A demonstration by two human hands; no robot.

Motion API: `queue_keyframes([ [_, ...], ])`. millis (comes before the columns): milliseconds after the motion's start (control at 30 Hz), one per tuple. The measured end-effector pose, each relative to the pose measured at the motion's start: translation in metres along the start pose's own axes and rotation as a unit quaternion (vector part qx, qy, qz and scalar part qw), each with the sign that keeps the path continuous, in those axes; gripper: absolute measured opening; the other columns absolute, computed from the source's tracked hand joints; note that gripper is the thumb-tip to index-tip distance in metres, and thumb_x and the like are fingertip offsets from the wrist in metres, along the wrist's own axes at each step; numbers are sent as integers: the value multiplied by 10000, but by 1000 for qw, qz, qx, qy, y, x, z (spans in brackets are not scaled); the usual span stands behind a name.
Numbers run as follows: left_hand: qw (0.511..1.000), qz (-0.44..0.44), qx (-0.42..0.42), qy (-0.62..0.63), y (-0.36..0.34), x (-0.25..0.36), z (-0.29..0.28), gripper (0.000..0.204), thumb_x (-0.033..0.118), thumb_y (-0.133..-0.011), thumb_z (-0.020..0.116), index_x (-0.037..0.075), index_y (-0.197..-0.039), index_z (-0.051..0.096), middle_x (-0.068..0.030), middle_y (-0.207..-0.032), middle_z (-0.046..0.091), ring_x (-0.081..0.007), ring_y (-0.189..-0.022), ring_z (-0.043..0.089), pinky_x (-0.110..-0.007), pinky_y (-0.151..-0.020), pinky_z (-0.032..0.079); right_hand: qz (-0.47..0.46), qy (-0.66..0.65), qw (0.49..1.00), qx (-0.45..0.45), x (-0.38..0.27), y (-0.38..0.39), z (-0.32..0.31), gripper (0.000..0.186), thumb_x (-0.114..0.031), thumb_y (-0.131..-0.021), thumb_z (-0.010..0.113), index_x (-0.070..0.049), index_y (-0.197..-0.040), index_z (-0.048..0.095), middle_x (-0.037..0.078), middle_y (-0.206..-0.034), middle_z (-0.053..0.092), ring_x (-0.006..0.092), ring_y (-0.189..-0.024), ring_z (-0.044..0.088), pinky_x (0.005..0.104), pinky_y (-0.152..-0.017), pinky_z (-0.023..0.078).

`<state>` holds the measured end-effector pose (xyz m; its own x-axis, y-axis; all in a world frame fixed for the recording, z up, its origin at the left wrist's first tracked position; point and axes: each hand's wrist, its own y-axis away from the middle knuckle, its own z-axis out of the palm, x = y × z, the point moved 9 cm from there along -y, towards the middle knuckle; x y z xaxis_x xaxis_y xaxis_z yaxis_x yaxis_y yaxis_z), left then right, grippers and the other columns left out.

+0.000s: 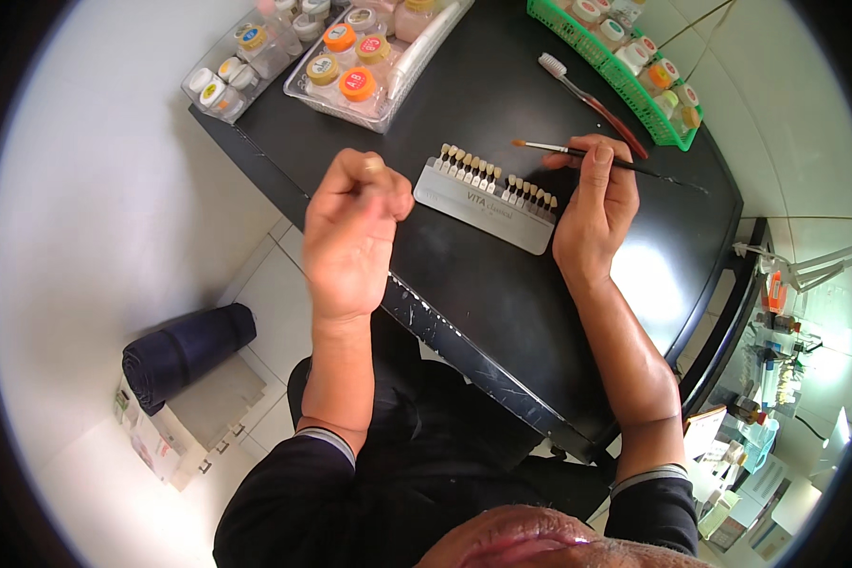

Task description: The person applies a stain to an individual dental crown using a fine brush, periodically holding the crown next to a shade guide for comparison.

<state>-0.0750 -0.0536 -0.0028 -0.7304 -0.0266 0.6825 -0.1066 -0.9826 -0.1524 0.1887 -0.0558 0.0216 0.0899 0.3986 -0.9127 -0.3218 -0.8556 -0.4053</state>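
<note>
My right hand grips a thin paintbrush with a dark handle and brown bristles, its tip pointing left. Above the black table, my left hand is closed, with thumb and fingers pinched together and slightly blurred. A small pale spot shows at its fingertips, but whether that is a held piece or a nail I cannot make out. Between my hands lies a grey dental shade guide, with a row of tooth-shaped tabs along its far edge. The brush passes above and to the right of the tabs, apart from them.
A toothbrush with a red handle lies farther back. Clear plastic trays of lidded jars stand at the back left, a green basket of jars at the back right. A rolled dark mat is at lower left, a cluttered side bench at right.
</note>
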Motion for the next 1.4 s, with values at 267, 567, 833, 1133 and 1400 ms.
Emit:
queue_keyframes([
  [267,930,-8,-267,254,80,132,137,168,67,-964,726,87,-882,580,-50,-795,557,-203,-734,557,-580,-816,598,9,-42,999,3,10,-4,5,293,-270,-1235,570,-4,-1177,679,60,-1080,699,181,-946,769,308,-874,545],
  [567,903,65,-392,160,129,174,173,193,62,-906,776,44,-837,597,-89,-762,584,-231,-682,569,-747,-775,678,-8,-49,999,5,11,-6,5,303,-304,-1228,597,-32,-1144,704,16,-1014,703,109,-929,736,270,-799,470],
  [833,904,82,-398,134,146,181,179,192,41,-887,768,40,-823,587,-92,-762,582,-233,-676,569,-725,-757,676,-7,-34,999,-6,11,-5,9,300,-301,-1228,594,-38,-1144,712,13,-970,708,90,-907,717,261,-754,442],
  [1133,899,94,-406,136,144,181,174,193,17,-864,759,36,-808,575,-96,-761,580,-236,-669,569,-701,-736,673,-3,-17,1000,-11,16,-7,4,301,-298,-1229,591,-31,-1155,710,20,-1014,719,103,-919,731,266,-771,456],
  [1400,893,107,-413,143,140,182,171,195,-4,-845,751,32,-795,565,-99,-760,578,-238,-663,569,-680,-718,671,-1,-30,999,-18,15,-7,5,311,-298,-1230,588,-14,-1166,700,43,-1086,721,136,-928,751,281,-828,511],
])
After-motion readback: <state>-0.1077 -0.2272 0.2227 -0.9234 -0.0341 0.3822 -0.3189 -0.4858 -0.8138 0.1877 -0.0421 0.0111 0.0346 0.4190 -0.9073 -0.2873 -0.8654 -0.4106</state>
